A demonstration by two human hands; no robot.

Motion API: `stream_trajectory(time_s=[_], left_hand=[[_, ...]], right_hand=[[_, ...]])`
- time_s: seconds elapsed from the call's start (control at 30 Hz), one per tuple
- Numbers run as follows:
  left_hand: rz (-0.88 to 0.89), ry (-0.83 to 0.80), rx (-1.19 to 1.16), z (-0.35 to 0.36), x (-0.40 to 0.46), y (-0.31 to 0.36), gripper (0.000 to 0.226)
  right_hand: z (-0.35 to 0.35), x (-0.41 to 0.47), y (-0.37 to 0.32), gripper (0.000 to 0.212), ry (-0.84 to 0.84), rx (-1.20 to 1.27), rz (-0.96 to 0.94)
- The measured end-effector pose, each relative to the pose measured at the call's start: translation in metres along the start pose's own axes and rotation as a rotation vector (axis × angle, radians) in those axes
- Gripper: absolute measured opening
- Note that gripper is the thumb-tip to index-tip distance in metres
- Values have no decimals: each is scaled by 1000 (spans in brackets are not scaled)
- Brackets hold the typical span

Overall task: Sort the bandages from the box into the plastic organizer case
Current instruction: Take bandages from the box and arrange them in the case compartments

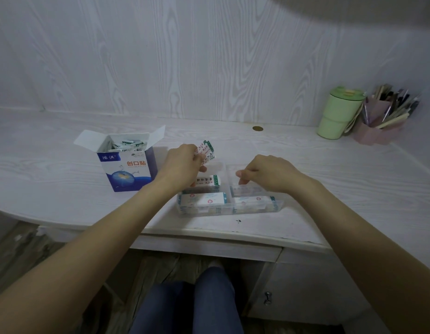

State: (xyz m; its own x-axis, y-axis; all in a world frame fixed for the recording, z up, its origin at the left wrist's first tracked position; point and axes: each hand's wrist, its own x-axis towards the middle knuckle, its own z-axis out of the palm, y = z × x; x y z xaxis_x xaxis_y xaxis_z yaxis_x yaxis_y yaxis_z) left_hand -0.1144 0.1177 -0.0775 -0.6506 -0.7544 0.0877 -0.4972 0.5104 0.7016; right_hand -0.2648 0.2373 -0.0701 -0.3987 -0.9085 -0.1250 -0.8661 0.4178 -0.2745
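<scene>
Box [128, 165] left of organizer case [229, 203]

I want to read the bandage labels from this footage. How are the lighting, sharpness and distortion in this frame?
Head view: dim, cool, even light with soft shadows and no strong glare; wide-angle bending curves the desk edge; the box print is legible, but text on the bandages in the left hand is too small and soft; the clear organizer case under the right hand hazes its contents.
</scene>
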Motion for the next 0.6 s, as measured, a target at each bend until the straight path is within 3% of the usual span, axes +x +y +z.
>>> stream_trajectory(time_s=[0.2,0.3,0.4,0.47,0.6], left_hand=[[13,8,9,0,-1,1,17],[71,85,-3,-3,-4,3,22],[57,1,-425,-6,-14,8,19],[11,-138,-677,-8,-22,15,18],[25,-239,-771,-7,-29,22,23]], right_hand=[[0,1,-3,40,-6,-2,-10],[0,-1,-2,41,114,117,-42],[-5,-4,-10,37,319,505,-94],[-8,-6,-19,29,335,729,-110],[-8,-11,-29,5,354,982,-156]])
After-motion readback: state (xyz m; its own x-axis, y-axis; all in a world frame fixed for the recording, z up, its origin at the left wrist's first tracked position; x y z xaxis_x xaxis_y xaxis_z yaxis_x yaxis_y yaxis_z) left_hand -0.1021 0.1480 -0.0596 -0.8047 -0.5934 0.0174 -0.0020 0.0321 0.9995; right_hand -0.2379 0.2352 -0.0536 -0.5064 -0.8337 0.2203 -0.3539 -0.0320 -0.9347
